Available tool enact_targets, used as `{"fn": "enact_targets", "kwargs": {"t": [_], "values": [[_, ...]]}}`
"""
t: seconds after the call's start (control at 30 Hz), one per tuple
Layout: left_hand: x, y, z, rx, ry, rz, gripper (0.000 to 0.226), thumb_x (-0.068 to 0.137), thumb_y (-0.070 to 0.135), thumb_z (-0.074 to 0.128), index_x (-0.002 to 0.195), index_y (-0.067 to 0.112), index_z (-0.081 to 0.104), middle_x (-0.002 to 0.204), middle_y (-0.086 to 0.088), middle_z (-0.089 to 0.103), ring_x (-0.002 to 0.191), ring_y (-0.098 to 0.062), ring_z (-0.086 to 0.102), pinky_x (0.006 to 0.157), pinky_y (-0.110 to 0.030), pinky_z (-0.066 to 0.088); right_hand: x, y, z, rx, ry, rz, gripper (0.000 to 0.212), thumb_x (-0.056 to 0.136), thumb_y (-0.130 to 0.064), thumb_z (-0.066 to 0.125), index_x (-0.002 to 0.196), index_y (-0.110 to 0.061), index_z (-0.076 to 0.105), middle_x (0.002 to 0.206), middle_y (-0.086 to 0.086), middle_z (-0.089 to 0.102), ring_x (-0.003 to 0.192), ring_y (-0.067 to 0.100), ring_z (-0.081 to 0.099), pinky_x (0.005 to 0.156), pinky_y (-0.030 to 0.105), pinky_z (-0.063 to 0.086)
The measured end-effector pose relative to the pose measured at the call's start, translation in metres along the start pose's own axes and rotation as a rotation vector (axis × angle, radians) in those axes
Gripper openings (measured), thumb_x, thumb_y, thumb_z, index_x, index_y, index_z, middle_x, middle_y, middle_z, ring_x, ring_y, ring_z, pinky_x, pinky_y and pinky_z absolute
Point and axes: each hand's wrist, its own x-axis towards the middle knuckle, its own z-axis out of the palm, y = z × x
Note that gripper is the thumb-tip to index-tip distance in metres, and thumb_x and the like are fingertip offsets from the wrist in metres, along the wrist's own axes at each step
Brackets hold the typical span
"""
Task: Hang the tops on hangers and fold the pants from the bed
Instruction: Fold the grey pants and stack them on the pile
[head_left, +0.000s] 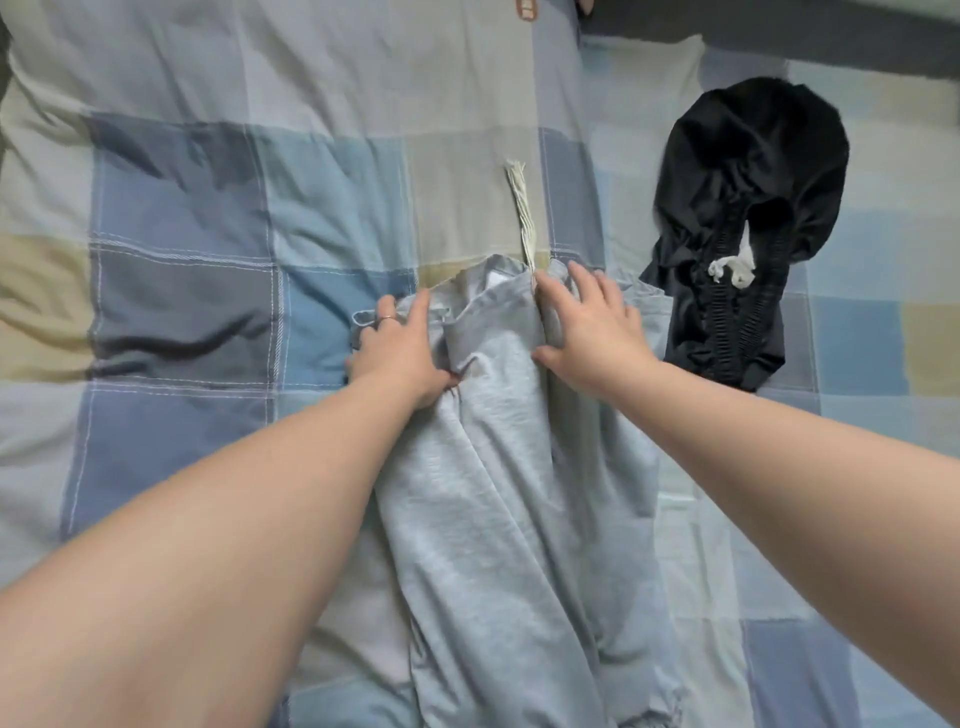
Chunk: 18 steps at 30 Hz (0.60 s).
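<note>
**Operator:** What am I working on?

**Spotter:** A bed (182, 182), its cover checked in blues, greys and beige and lightly creased. A dark strip crosses the far edge toward 1 o'clock.

**Operator:** And the pants?

**Spotter:** The grey pants (493, 493) lie at the centre, long axis running 12 to 6. The waistband is at the 12 end and the legs run back toward you. The drawstring (522, 218) lies straight out toward 12.

**Operator:** My hands?

**Spotter:** Your left hand (400, 343) holds the waistband's 9 o'clock corner, fingers bent over it, thumb in the cloth. Your right hand (592, 322) lies flat on the waistband, fingers spread, gripping nothing. A crumpled black garment (748, 171) sits at 2 o'clock, just beside the pants.
</note>
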Motion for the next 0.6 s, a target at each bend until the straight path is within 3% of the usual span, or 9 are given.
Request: {"fn": "enact_targets", "kwargs": {"t": [0.07, 0.13, 0.27, 0.37, 0.5, 0.6], "values": [[0.013, 0.005, 0.012, 0.013, 0.030, -0.066, 0.101, 0.078, 0.048, 0.081, 0.150, 0.038, 0.012, 0.153, -0.010, 0.017, 0.136, -0.040, 0.035, 0.102, -0.056, 0.038, 0.020, 0.000, 0.001, 0.006, -0.027, 0.036, 0.091, 0.088, -0.042, 0.070, 0.155, -0.044, 0.008, 0.167, 0.001, 0.003, 0.153, 0.032, 0.003, 0.114, 0.064, 0.023], [0.026, 0.009, 0.018, -0.006, 0.064, -0.118, 0.087, 0.081, 0.033, 0.080, 0.142, 0.033, 0.018, 0.146, -0.010, 0.023, 0.133, -0.039, 0.036, 0.099, -0.055, 0.037, 0.035, 0.001, 0.003, 0.031, -0.080, 0.056, 0.094, 0.085, -0.042, 0.073, 0.155, -0.041, 0.011, 0.163, 0.005, 0.014, 0.147, 0.037, 0.021, 0.111, 0.062, 0.032], [0.052, 0.009, 0.022, -0.034, 0.088, -0.183, 0.070, 0.085, 0.024, 0.075, 0.131, 0.028, 0.023, 0.144, -0.011, 0.024, 0.133, -0.037, 0.036, 0.098, -0.053, 0.036, 0.049, 0.004, 0.008, 0.063, -0.004, 0.039, 0.060, 0.084, -0.043, 0.075, 0.132, -0.028, 0.043, 0.135, 0.011, 0.041, 0.121, 0.040, 0.050, 0.093, 0.051, 0.049], [0.063, 0.010, 0.020, -0.041, 0.042, -0.220, 0.067, 0.083, 0.024, 0.074, 0.130, 0.026, 0.026, 0.147, -0.013, 0.022, 0.134, -0.038, 0.035, 0.100, -0.053, 0.033, 0.047, 0.006, 0.009, 0.042, 0.070, -0.006, 0.033, 0.094, -0.044, 0.062, 0.113, -0.018, 0.053, 0.119, 0.011, 0.049, 0.111, 0.036, 0.053, 0.082, 0.045, 0.049], [0.074, 0.012, 0.017, -0.061, 0.022, -0.249, 0.063, 0.083, 0.031, 0.071, 0.132, 0.025, 0.031, 0.153, -0.013, 0.019, 0.135, -0.038, 0.035, 0.103, -0.052, 0.031, 0.037, 0.007, 0.013, 0.070, 0.119, -0.023, 0.026, 0.099, -0.044, 0.052, 0.096, -0.017, 0.053, 0.107, 0.011, 0.054, 0.104, 0.036, 0.056, 0.078, 0.042, 0.042], [0.065, 0.010, 0.026, -0.061, 0.098, -0.215, 0.051, 0.089, 0.025, 0.064, 0.133, 0.022, 0.039, 0.153, -0.013, 0.021, 0.136, -0.039, 0.034, 0.105, -0.053, 0.030, 0.021, 0.008, 0.009, 0.086, 0.113, -0.015, 0.028, 0.100, -0.043, 0.047, 0.084, -0.022, 0.041, 0.093, 0.006, 0.052, 0.100, 0.036, 0.058, 0.075, 0.041, 0.037]]}}
